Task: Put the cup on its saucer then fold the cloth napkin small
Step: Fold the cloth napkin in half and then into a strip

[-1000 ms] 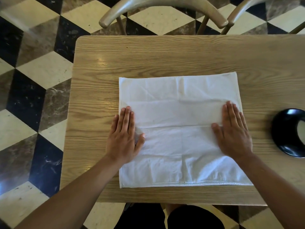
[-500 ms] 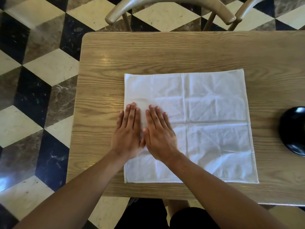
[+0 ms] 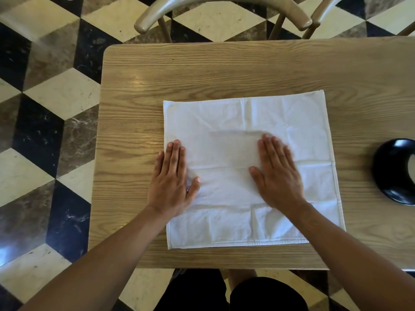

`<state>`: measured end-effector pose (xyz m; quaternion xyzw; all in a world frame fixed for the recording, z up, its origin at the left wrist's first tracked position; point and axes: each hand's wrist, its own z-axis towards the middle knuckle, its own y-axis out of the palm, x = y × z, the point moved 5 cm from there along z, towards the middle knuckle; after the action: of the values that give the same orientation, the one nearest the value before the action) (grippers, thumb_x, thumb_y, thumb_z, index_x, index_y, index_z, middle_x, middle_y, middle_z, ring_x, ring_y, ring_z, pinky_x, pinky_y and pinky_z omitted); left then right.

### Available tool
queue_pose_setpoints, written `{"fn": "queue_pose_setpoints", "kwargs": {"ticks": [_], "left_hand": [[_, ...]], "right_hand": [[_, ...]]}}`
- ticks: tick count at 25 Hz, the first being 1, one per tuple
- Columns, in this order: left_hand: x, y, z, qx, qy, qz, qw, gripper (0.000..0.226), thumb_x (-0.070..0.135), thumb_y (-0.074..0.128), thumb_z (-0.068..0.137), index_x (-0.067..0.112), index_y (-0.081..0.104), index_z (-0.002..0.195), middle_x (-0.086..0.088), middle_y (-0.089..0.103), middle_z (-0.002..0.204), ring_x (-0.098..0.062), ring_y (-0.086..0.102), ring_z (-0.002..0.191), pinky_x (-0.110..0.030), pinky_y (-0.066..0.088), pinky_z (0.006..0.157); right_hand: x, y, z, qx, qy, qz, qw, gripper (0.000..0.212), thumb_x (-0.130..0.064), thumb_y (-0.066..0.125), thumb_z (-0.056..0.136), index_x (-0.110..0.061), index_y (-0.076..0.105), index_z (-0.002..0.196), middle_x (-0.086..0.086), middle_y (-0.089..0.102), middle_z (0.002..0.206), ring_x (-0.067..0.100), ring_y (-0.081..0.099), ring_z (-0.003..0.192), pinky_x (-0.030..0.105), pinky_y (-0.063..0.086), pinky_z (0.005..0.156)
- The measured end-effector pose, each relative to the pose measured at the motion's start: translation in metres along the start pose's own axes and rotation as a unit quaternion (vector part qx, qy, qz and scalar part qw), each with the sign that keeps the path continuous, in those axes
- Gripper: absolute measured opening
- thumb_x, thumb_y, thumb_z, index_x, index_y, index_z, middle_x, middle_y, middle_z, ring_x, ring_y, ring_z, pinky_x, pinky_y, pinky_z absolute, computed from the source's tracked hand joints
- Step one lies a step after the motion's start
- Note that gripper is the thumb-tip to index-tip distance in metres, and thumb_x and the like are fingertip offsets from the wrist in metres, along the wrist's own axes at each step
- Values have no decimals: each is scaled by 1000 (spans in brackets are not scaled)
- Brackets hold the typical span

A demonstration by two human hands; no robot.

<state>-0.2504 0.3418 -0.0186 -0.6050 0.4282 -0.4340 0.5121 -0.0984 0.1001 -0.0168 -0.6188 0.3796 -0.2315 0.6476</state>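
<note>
A white cloth napkin (image 3: 247, 122) lies spread flat on the wooden table (image 3: 202, 70), creased in a grid. My left hand (image 3: 171, 180) rests palm down on the napkin's left edge, fingers together and partly on the wood. Palm down on the napkin's middle, slightly right of centre, lies my right hand (image 3: 278, 176), a little blurred. Neither hand holds anything. A black saucer (image 3: 390, 171) is cut off by the right edge of the frame; whether a cup stands on it I cannot tell.
Two wooden chair backs (image 3: 224, 5) stand beyond the table's far edge. A chequered marble floor (image 3: 45, 131) surrounds the table on the left. My dark-clothed lap (image 3: 202, 292) is just below the near edge.
My right hand has slid rightward across the napkin from beside my left hand toward the middle. Left hand stays on the left edge. The view has shifted slightly.
</note>
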Motion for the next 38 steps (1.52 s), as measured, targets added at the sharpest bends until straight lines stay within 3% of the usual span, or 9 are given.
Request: {"fn": "queue_pose_setpoints", "kwargs": {"ticks": [6,13,16,20,23,26,31,38], "left_hand": [[0,-1,0,-11,-1,-9,1000,87,56,33,101,-1,8,162,-18,1,173,-31,0,161,-52,13,129],[2,-7,1,-40,-5,-48,998,95,70,13,100,-1,5,162,-18,-2,173,-30,-5,161,-53,9,129],[2,-16,-8,-5,0,-88,996,84,61,16,104,0,6,162,-18,-1,173,-33,-2,161,-54,8,130],[15,-8,-55,14,44,-81,996,72,43,26,106,2,10,163,-16,4,173,-33,4,161,-56,15,128],[19,2,-86,5,53,-53,997,69,37,29,105,-2,18,160,-19,10,172,-34,11,160,-58,23,124],[18,7,-91,10,36,-38,999,63,33,22,107,-2,20,160,-19,13,171,-33,14,160,-59,26,124],[18,9,-91,19,45,-19,999,73,41,37,103,-3,23,159,-21,16,170,-35,15,159,-57,21,127],[16,11,-91,-11,42,-10,999,83,46,41,97,-1,17,161,-19,7,172,-34,8,160,-58,19,126]], "right_hand": [[80,-19,-15,-2,69,-15,998,77,-55,32,101,-9,16,162,8,12,171,22,10,158,45,14,127],[76,-25,-16,-16,96,24,995,77,-53,29,101,-8,15,162,9,10,171,23,7,158,47,11,128],[38,-27,-18,-3,126,98,987,74,-49,25,103,-6,13,162,10,7,171,25,2,158,48,4,128],[-78,-10,-38,-20,20,133,991,66,-39,29,106,-8,14,162,10,5,171,25,1,159,44,2,128],[-157,12,-59,-53,-72,123,988,63,-32,37,106,-5,20,160,12,9,171,27,1,158,49,10,128],[-184,24,-64,-65,-77,101,990,59,-27,41,105,-2,29,157,15,18,168,29,10,157,50,20,126],[-152,29,-75,-49,-80,63,994,62,-34,39,105,-6,27,159,10,19,169,22,12,158,46,20,126],[-10,10,-101,-30,20,4,999,75,-53,33,102,-11,15,162,5,11,172,22,9,158,47,11,128]]}}
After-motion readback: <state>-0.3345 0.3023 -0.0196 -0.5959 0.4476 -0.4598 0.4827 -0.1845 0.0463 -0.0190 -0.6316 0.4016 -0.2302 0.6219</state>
